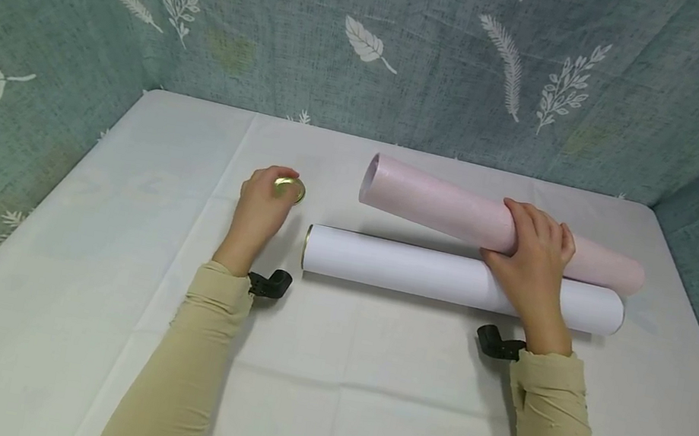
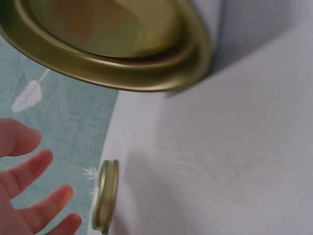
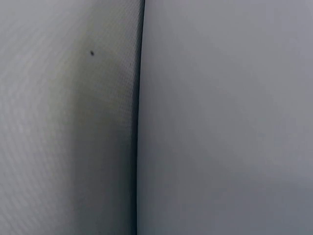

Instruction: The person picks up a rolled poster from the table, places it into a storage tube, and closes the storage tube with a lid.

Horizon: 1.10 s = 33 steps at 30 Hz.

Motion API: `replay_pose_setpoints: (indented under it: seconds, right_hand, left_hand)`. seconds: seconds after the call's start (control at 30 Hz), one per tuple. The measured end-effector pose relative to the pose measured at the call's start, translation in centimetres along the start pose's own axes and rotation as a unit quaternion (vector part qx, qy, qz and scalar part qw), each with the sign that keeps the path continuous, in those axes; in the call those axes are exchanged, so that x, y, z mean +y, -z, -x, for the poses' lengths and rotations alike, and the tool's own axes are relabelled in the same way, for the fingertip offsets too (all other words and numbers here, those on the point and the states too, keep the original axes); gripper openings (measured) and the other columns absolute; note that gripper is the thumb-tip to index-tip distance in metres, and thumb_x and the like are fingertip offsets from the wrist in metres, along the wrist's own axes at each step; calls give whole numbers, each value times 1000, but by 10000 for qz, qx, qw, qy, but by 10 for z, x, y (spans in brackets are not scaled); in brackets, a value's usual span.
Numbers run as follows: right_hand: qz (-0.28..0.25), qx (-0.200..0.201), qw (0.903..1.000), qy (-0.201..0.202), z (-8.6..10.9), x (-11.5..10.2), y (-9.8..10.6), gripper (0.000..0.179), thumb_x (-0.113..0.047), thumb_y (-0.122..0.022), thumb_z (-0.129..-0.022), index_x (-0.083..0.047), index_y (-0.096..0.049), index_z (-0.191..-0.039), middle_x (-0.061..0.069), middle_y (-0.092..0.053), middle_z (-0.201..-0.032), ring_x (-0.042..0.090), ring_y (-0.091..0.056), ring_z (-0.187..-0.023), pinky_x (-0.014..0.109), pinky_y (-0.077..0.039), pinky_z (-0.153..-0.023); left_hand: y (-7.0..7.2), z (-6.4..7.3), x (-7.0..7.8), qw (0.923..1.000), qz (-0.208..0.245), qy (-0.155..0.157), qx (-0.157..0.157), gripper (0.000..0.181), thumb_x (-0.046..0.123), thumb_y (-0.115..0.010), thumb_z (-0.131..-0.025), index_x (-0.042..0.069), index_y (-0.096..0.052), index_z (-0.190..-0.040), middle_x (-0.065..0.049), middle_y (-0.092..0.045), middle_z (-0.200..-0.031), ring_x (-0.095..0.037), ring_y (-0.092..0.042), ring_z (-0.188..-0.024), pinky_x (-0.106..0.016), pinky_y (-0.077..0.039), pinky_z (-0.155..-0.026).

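My left hand point(image 1: 263, 205) is beside a small gold lid point(image 1: 295, 186) at the left. In the left wrist view its fingers point(image 2: 41, 208) are spread, with a gap between them and the lid point(image 2: 106, 196), which is seen nearly edge-on. My right hand point(image 1: 533, 256) grips a pale pink roll point(image 1: 442, 204), fingers over the top and thumb on the near side. This roll lies slanted behind a long white tube point(image 1: 397, 265), its open end to the left. A gold cap point(image 2: 146, 73) closes the tube's left end. Only the tube's side point(image 3: 225, 117) and cloth fill the right wrist view.
A white cloth point(image 1: 301, 426) with fold creases covers the table. Green-blue curtains point(image 1: 430, 69) with white leaf prints enclose its back and sides. Black camera mounts point(image 1: 269, 283) are worn at both wrists, below rolled beige sleeves point(image 1: 187, 360).
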State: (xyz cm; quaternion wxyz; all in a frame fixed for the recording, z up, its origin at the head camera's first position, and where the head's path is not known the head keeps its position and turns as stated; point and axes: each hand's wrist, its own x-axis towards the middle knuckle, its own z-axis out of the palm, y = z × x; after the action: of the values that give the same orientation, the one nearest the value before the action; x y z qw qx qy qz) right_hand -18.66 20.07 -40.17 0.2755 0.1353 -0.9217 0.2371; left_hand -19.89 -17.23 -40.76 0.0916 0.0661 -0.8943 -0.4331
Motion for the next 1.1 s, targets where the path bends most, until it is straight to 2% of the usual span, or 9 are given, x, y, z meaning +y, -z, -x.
replay_pose_setpoints:
  seconds: [0.2, 0.47, 0.6, 0.73, 0.87, 1.0, 1.1]
  right_hand:
    - [-11, 17, 10000, 7, 0, -1, 0, 64, -16, -77, -64, -16, -51, -123, 7, -49, -123, 29, -37, -116, 48, -6, -101]
    - [15, 11, 10000, 12, 0, -1, 0, 64, -16, -77, -65, -16, -51, -123, 7, -49, -123, 29, -37, -116, 48, -6, -101]
    - [15, 4, 10000, 1, 0, -1, 1, 64, -16, -77, -65, -16, -51, -123, 7, -49, -123, 29, -37, -116, 48, -6, -101]
    - [10, 10, 10000, -4, 0, 0, 1, 64, -16, -77, -65, -16, -51, -123, 7, -49, -123, 29, -36, -117, 47, -6, -101]
    - [-2, 25, 10000, 0, 0, 0, 0, 64, -16, -77, -65, -16, -51, -123, 7, -49, -123, 28, -36, -117, 47, -6, -101]
    - [-8, 24, 10000, 5, 0, 0, 0, 64, -16, -77, -65, -17, -51, -123, 6, -49, -123, 28, -36, -117, 47, -6, -101]
    - [13, 18, 10000, -3, 1, 0, 0, 64, -16, -77, -65, -17, -51, -124, 6, -49, -123, 28, -36, -117, 47, -6, -101]
  left_hand:
    - [-5, 1, -9, 9992, -338, -9, -214, 45, 27, -56, -85, 9, -47, -125, -13, -42, -127, -33, -32, -116, -44, -31, -89]
    - [-7, 0, -12, 9963, -717, -380, -297, 40, 25, -57, -84, 5, -53, -119, -13, -52, -120, -33, -36, -115, -44, -23, -94]
    - [-7, 1, -12, 9956, -842, -271, -322, 42, 28, -57, -84, 7, -52, -121, -14, -51, -117, -34, -36, -111, -46, -26, -90]
    - [-7, 1, -11, 9951, -950, -119, -229, 47, 30, -57, -83, 9, -47, -124, -13, -52, -105, -35, -39, -106, -49, -29, -85]
    - [-5, 2, -10, 9935, -1118, 20, -193, 56, 32, -59, -80, 9, -43, -129, -13, -57, -96, -34, -41, -106, -51, -28, -86]
    - [-5, 3, -11, 9898, -1387, 113, -295, 65, 35, -62, -78, 8, -40, -132, -15, -59, -106, -35, -39, -110, -51, -27, -88]
    - [-7, 3, -11, 9859, -1625, 79, -384, 69, 38, -65, -76, 7, -39, -133, -17, -52, -119, -36, -38, -112, -52, -27, -88]
